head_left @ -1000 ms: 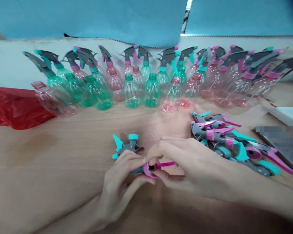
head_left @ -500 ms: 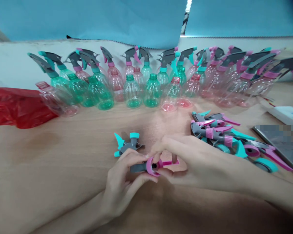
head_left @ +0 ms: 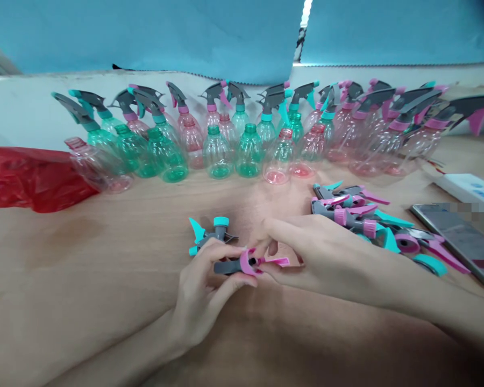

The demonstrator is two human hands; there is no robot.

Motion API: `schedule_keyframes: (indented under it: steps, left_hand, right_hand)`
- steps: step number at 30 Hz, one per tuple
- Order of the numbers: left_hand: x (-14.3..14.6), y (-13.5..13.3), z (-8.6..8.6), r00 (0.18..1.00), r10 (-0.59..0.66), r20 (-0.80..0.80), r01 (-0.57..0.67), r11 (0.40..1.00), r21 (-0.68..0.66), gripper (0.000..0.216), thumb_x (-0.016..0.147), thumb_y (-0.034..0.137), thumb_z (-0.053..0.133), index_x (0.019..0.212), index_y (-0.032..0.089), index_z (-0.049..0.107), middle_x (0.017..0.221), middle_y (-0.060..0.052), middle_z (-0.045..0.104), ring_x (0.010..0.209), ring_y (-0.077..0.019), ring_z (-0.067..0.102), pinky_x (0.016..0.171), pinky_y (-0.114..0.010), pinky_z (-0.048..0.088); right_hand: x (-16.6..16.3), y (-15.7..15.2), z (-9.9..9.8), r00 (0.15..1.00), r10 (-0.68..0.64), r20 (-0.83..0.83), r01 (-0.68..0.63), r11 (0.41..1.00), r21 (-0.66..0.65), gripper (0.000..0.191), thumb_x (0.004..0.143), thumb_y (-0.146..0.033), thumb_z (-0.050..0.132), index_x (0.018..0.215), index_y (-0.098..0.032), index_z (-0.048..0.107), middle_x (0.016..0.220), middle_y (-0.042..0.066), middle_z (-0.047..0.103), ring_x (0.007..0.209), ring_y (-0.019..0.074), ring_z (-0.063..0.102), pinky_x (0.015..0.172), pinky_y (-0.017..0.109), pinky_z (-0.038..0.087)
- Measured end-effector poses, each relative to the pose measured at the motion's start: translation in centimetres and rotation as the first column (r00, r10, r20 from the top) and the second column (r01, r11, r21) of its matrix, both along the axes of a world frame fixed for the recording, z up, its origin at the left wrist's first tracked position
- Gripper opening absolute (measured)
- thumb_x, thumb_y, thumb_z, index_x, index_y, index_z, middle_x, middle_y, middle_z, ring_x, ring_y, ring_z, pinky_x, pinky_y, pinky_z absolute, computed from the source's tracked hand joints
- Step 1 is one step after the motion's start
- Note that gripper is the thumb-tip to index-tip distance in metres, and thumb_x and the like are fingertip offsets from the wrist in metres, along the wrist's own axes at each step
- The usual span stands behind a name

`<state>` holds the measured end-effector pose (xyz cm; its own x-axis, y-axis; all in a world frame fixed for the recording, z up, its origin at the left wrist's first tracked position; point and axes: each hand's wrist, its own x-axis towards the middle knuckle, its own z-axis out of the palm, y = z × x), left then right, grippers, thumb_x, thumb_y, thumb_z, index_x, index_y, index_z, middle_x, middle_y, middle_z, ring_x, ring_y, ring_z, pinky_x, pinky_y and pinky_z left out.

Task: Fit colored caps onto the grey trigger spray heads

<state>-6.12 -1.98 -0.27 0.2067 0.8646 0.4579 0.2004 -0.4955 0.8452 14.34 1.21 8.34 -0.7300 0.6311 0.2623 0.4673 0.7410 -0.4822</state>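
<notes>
Between my hands is a grey and pink trigger spray head (head_left: 248,262), its pink collar facing up toward me. My left hand (head_left: 204,293) grips its grey body and collar between thumb and fingers. At the right side of the collar, the fingers of my right hand (head_left: 292,250) pinch the spray head near its pink trigger (head_left: 277,262). Just beyond my left hand, a grey and turquoise spray head (head_left: 215,231) lies on the table. To the right, partly behind my right forearm, lies a pile of spray heads (head_left: 358,215) in grey, pink and turquoise.
Along the back stand several clear green and pink bottles (head_left: 250,153), the rear ones topped with spray heads (head_left: 274,99). A red plastic bag (head_left: 36,180) lies at the left. At the right are a phone (head_left: 455,236) and a white box (head_left: 476,185).
The right fingers have closed in nearer the pink collar, and the pink trigger has tilted slightly upward. Both hands still hold the same spray head. The view has shifted a little.
</notes>
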Motion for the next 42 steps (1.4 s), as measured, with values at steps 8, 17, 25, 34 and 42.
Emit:
schedule_keyframes:
  steps: [8, 17, 25, 34, 42]
  left_hand:
    - [0.2, 0.3, 0.4, 0.986, 0.158, -0.054, -0.159, 0.987, -0.002, 0.026, 0.077, 0.028, 0.072, 0.1, 0.029, 0.06, 0.095, 0.002, 0.062, 0.084, -0.0147, 0.062, 0.061, -0.02, 0.055]
    - [1.4, 0.3, 1.1, 0.982, 0.057, -0.182, -0.043, 0.996, 0.081, 0.021, 0.079, 0.031, 0.07, 0.096, 0.025, 0.06, 0.082, 0.001, 0.062, 0.076, -0.0174, 0.06, 0.069, -0.03, 0.048]
    - [6.3, 2.8, 5.0, 0.936, -0.015, -0.352, 0.109, 0.962, 0.249, 0.037, 0.084, 0.026, 0.065, 0.12, 0.022, 0.055, 0.099, -0.003, 0.066, 0.089, -0.018, 0.061, 0.079, -0.03, 0.049]
    - [15.6, 9.1, 4.6, 0.907, 0.013, -0.422, 0.199, 0.868, 0.455, 0.027, 0.084, 0.02, 0.065, 0.11, 0.016, 0.057, 0.103, -0.006, 0.065, 0.097, -0.0183, 0.059, 0.083, -0.032, 0.047]
    - [17.8, 10.7, 2.8, 0.769, -0.1, -0.631, 0.384, 0.862, 0.332, 0.03, 0.08, 0.03, 0.069, 0.106, 0.02, 0.06, 0.099, -0.004, 0.068, 0.096, -0.0227, 0.06, 0.086, -0.041, 0.044]
  right_hand:
    - [-0.2, 0.9, -0.6, 0.998, -0.054, -0.023, 0.054, 0.998, 0.025, 0.005, 0.086, -0.02, 0.057, 0.091, -0.019, 0.058, 0.076, -0.004, 0.067, 0.067, 0.0088, 0.059, 0.057, 0.02, 0.036]
    - [2.3, 0.4, 0.1, 0.998, 0.065, -0.008, -0.065, 0.997, -0.034, 0.008, 0.09, -0.023, 0.052, 0.092, -0.019, 0.059, 0.081, -0.003, 0.069, 0.069, 0.0092, 0.061, 0.056, 0.02, 0.034]
    - [7.3, -0.3, 0.4, 0.945, -0.236, -0.226, 0.242, 0.97, 0.0, 0.007, 0.082, -0.028, 0.063, 0.081, -0.022, 0.058, 0.081, -0.003, 0.066, 0.068, 0.0105, 0.058, 0.058, 0.023, 0.043]
    - [16.0, -2.8, 0.4, 0.701, -0.616, -0.358, 0.662, 0.749, 0.008, 0.014, 0.082, -0.034, 0.063, 0.086, -0.022, 0.058, 0.084, 0.001, 0.061, 0.07, 0.0135, 0.059, 0.057, 0.026, 0.051]
    - [18.8, -3.8, -1.8, 0.669, -0.702, -0.245, 0.713, 0.699, -0.056, 0.021, 0.082, -0.043, 0.059, 0.085, -0.023, 0.06, 0.079, 0.001, 0.064, 0.058, 0.0129, 0.059, 0.046, 0.025, 0.046]
